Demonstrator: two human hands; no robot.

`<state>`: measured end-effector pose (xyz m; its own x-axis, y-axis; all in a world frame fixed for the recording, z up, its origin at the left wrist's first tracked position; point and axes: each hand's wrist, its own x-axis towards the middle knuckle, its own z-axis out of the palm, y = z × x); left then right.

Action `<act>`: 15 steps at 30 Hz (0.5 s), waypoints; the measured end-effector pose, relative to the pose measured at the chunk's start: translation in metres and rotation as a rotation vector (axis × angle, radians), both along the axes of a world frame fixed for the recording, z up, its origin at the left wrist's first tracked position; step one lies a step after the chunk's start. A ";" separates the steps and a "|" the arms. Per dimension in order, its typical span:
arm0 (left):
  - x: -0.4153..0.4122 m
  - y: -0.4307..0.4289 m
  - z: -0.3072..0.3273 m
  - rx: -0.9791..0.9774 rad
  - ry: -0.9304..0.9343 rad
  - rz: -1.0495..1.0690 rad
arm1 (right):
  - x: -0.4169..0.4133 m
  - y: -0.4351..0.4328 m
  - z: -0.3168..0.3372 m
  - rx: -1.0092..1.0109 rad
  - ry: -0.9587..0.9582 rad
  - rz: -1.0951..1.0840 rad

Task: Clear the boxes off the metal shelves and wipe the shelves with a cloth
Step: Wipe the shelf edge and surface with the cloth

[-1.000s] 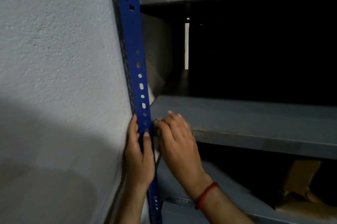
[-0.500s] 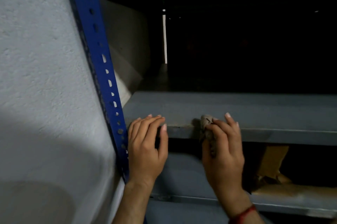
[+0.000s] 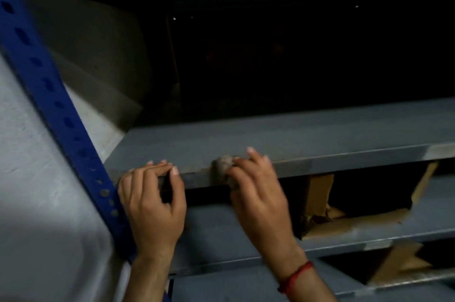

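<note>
Gripping a wadded grey cloth (image 3: 223,166) w/ right hand (image 3: 258,198), fingers clamped on it, pressed against front lip of the grey metal shelf (image 3: 295,136), a little right of the shelf's left end. Red thread band (image 3: 296,274) round the right wrist. Left hand (image 3: 154,205) just beside, nearer the post, fingers curled over the same lip, thumb underneath, pinching the edge; holds nothing else.

Around: blue slotted upright (image 3: 61,114) running diagonally down frame left, holes along its length, left hand close by its lower part. Pale textured wall (image 3: 32,203) left of the upright, partly in shadow. Grey side panel (image 3: 93,55) behind the upright, closing off the bay's left end.

Below the wiped shelf: torn brown cardboard box (image 3: 320,196) w/ flaps up, sitting on lower shelf (image 3: 221,235), right of right hand. One level further down, another cardboard piece (image 3: 398,264) at far right. Whether either holds anything: can't tell.

Surface: shelf top bare, dull blue-grey paint, worn lighter patch at right end of the lip. Back of the bay black, nothing readable apart from a couple of tiny bright specks. Dim lighting overall, edges motion-blurred.
</note>
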<state>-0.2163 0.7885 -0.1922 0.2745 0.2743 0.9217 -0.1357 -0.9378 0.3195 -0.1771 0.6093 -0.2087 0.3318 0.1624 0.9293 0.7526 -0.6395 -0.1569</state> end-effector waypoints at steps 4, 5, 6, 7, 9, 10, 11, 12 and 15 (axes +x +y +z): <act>-0.002 0.001 -0.001 0.002 0.015 -0.059 | -0.003 -0.030 0.010 0.113 0.180 -0.053; -0.002 0.001 -0.001 -0.004 0.024 -0.079 | -0.009 -0.026 0.018 0.117 0.231 -0.044; -0.003 0.001 0.000 -0.011 0.029 -0.093 | -0.015 -0.017 0.027 0.094 0.269 -0.021; -0.005 0.001 0.000 -0.019 0.026 -0.108 | -0.021 -0.008 0.035 0.045 0.294 0.016; -0.014 0.002 -0.001 -0.058 -0.013 -0.122 | -0.028 0.013 0.056 -0.097 0.348 0.117; -0.020 0.003 -0.003 -0.093 -0.040 -0.098 | -0.029 0.025 0.068 -0.167 0.394 0.157; -0.026 0.005 -0.005 -0.131 -0.065 -0.051 | -0.029 0.038 0.081 -0.234 0.442 0.181; -0.031 0.006 -0.006 -0.171 -0.082 -0.008 | -0.027 0.052 0.091 -0.293 0.485 0.204; -0.037 0.017 -0.011 -0.318 -0.056 -0.013 | -0.019 0.099 0.115 -0.445 0.589 0.340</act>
<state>-0.2535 0.8059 -0.2031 0.2313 0.5478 0.8040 -0.1726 -0.7902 0.5880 -0.1958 0.7086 -0.0941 0.6121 0.6557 0.4421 0.7902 -0.4865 -0.3726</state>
